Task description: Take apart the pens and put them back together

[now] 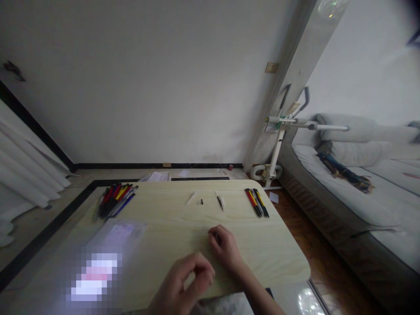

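My left hand [185,282] is low over the near part of the table, its thumb and fingers curled together in a pinch. Just beyond it on the right, my right hand [226,247] is also closed, fingers bent in towards the thumb. What either hand holds, if anything, is too small or hidden to make out. Past the hands lie a slim clear-white piece [191,198], a tiny black part [201,201], and a thin black-and-white pen part [219,202].
A pile of red, yellow, black and blue pens [116,199] lies at the far left of the light wood table [164,232]. Several pens [257,202] sit side by side at the far right. A clear plastic bag [121,232] lies left. A sofa [344,175] stands beyond the right edge.
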Demonstrator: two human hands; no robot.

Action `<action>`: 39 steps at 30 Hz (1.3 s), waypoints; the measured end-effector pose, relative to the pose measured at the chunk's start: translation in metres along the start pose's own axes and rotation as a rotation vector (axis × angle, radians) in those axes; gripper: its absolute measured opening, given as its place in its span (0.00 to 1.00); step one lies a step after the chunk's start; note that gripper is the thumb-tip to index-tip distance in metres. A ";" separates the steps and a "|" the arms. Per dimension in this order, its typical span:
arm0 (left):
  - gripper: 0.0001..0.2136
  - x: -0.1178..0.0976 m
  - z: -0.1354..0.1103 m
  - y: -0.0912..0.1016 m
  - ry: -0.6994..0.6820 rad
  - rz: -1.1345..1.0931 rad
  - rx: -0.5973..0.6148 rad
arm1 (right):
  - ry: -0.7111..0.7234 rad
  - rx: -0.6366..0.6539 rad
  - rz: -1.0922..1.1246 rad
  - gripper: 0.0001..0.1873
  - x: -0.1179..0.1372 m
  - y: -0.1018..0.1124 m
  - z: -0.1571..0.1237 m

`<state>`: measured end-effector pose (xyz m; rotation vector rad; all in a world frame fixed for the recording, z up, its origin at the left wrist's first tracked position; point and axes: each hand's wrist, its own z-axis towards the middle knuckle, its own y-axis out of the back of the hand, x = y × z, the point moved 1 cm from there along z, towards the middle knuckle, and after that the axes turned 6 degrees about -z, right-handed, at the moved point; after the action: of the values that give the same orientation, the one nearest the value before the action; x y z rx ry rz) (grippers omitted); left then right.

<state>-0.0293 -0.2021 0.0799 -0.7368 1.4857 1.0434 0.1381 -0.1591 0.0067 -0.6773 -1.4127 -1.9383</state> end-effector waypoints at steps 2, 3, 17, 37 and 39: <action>0.09 -0.001 0.038 0.008 -0.044 0.016 -0.101 | -0.004 -0.003 0.006 0.07 0.000 0.000 0.000; 0.10 0.002 0.055 0.012 -0.065 0.061 -0.181 | -0.007 -0.004 0.010 0.07 0.001 0.000 0.001; 0.11 0.069 0.170 0.041 -0.293 0.746 -0.438 | -0.025 0.011 0.049 0.08 -0.001 0.000 0.002; 0.11 0.099 0.187 0.055 -0.248 0.803 -0.467 | -0.056 0.027 0.060 0.08 0.000 0.001 0.005; 0.10 0.098 0.183 0.051 -0.281 0.789 -0.465 | -0.060 0.027 0.067 0.08 0.000 0.001 0.005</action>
<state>-0.0149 -0.0049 -0.0032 -0.2677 1.3074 2.0468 0.1389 -0.1549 0.0085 -0.7660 -1.4308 -1.8583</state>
